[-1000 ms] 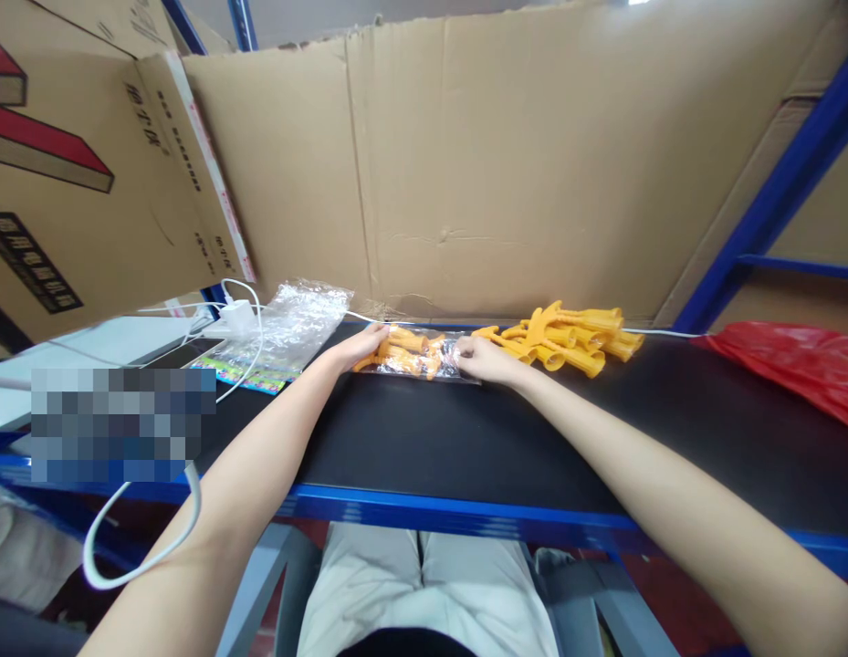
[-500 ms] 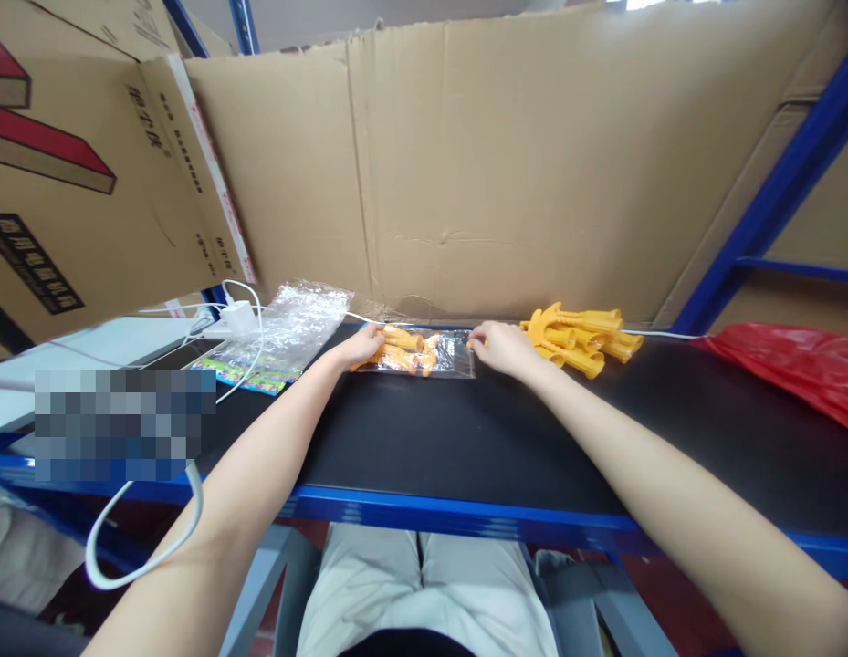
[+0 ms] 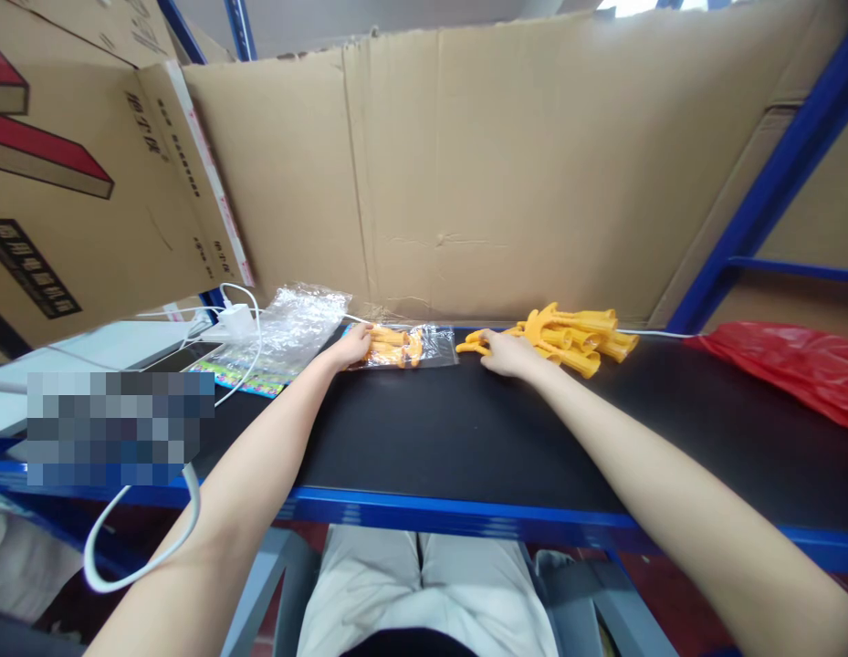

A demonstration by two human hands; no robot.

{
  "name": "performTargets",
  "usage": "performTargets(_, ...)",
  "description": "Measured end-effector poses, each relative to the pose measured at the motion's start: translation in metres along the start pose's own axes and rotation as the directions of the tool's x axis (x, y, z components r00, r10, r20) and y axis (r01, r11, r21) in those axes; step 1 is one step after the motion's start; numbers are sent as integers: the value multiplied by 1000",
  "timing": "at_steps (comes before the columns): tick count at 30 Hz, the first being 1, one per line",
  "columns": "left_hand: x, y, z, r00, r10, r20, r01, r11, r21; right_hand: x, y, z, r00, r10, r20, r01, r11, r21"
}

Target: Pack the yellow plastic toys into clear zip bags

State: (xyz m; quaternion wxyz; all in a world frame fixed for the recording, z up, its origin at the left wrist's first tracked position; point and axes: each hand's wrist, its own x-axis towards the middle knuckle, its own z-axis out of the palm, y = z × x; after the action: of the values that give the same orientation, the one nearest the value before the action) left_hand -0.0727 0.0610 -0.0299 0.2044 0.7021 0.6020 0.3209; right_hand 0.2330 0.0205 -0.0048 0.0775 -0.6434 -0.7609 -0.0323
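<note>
While both forearms stretch out over the black shelf top (image 3: 465,438), the left hand (image 3: 350,346) rests at 11 o'clock on the left end of a small clear bag (image 3: 413,347), fingers curled loosely onto it; the bag lies flat and holds orange plastic pieces (image 3: 391,348). Whether the fingers actually pinch the film I cannot tell. The right hand (image 3: 507,353) lies palm down at 1 o'clock, just right of the bag and apart from it, its fingers narrow and touching the nearest piece of a loose pile of orange plastic toys (image 3: 574,335); whether they grip it cannot be told.

At 10 o'clock a stack of empty clear bags (image 3: 293,327) lies over a strip of colourful printed cards (image 3: 235,377), with a white charger (image 3: 232,319) and its white cable (image 3: 142,547) beside them. A red plastic bag (image 3: 793,365) sits at 3 o'clock. Behind everything stands a plain cardboard sheet (image 3: 506,173). At 9 o'clock a cardboard box (image 3: 88,182) carries red bands and dark print, too small and slanted to read. Blue shelf posts (image 3: 772,192) rise at 2 o'clock.
</note>
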Motion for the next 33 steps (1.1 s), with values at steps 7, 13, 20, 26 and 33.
performTargets(7, 2, -2, 1, 1000, -8, -25, 6, 998, -60, 10, 0, 2, 976, 107, -190, 1, 869, 495)
performTargets(13, 6, -8, 3, 1000, -14, -3, 14, 993, -118, 7, -14, -11, 924, 208, -322, 218, 405, 888)
performTargets(20, 8, -12, 2, 1000, 15, 15, -13, 986, -165, 1, -25, -17, 954, 253, -163, 112, 206, 972)
performTargets(26, 2, -2, 5, 996, 39, 79, -21, 974, -224, -1, -31, -15, 954, 300, 22, 40, -199, 979)
performTargets(33, -6, 11, 7, 996, 24, 90, -1, 967, -253, -4, -37, -13, 966, 255, 42, -39, -16, 999)
